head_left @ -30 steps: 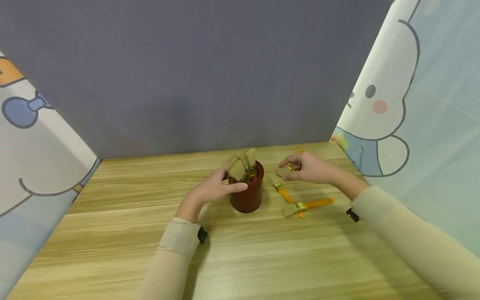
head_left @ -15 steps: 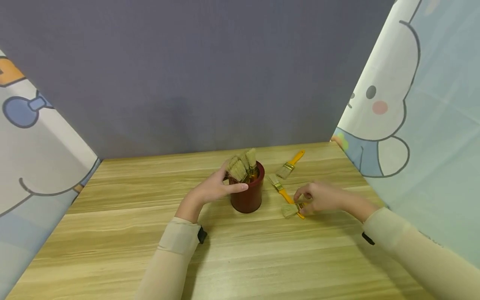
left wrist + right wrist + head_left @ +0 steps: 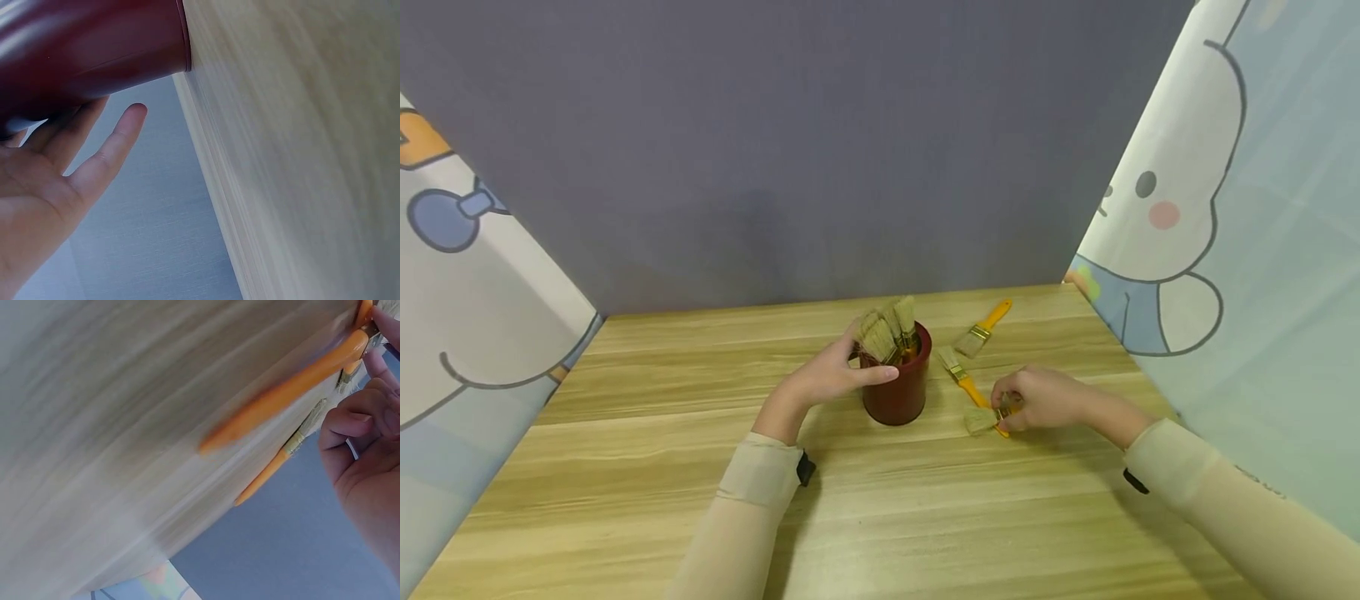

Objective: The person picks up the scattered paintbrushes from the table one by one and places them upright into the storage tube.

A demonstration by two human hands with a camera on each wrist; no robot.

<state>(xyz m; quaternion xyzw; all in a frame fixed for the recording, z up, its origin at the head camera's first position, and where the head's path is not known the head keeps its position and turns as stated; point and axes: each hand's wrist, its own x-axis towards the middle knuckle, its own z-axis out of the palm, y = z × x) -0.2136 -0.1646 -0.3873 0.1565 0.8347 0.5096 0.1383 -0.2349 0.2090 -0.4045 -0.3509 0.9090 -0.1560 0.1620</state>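
Nearest paintbrush [image 3: 983, 419] in the pinch of the right hand [image 3: 1037, 399] — bristles [image 3: 976, 421] leftward

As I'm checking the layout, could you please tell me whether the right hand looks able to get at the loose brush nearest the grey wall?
Probably yes: nothing lies over the far brush, though the right hand would first have to release the near brush it pinches.

beige sleeves [image 3: 1240, 508] | wide cuffs [image 3: 762, 471] | black piece [image 3: 806, 469] at each wrist
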